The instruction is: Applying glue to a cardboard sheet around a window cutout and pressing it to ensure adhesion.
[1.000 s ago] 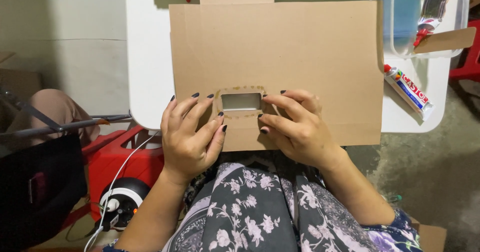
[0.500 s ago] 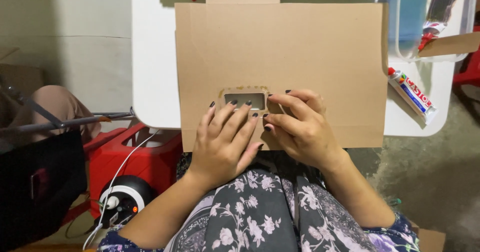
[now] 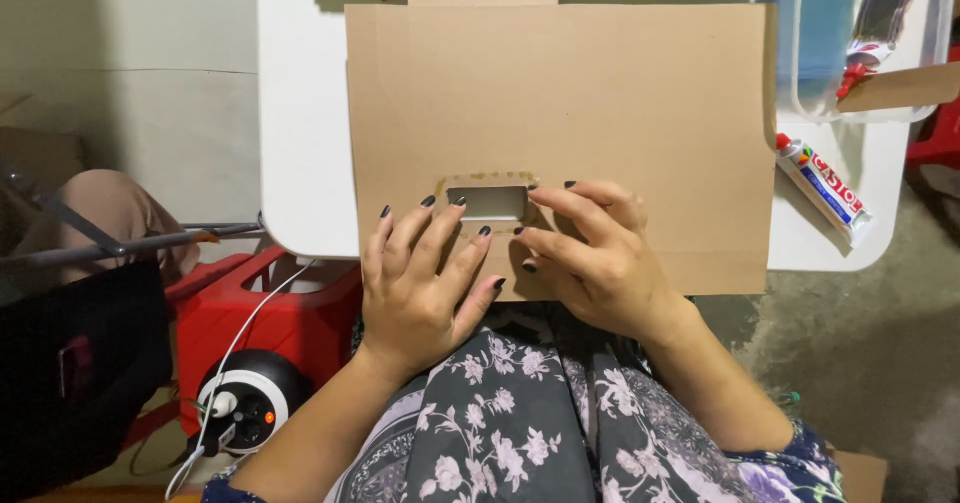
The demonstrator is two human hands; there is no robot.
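Note:
A large brown cardboard sheet (image 3: 600, 93) lies on a white table (image 3: 300, 113), its near edge hanging over my lap. A small rectangular window (image 3: 488, 203) is cut near that edge, ringed with yellowish glue marks. My left hand (image 3: 420, 278) rests flat on the cardboard just left of and below the window, fingers spread. My right hand (image 3: 585, 253) presses down on the cardboard at the window's right side, fingers curled. Neither hand grips anything.
A glue tube (image 3: 825, 188) lies on the table's right corner. A clear plastic bin (image 3: 860, 38) stands at the back right with a cardboard strip (image 3: 900, 88) across it. Left of my knees are a red stool (image 3: 250, 313), a cable reel (image 3: 245, 403) and another person's knee (image 3: 110, 208).
My left hand slid right and forward from the cardboard's near edge until its fingers lay flat beside the window. The right hand stayed pressing at the window's right.

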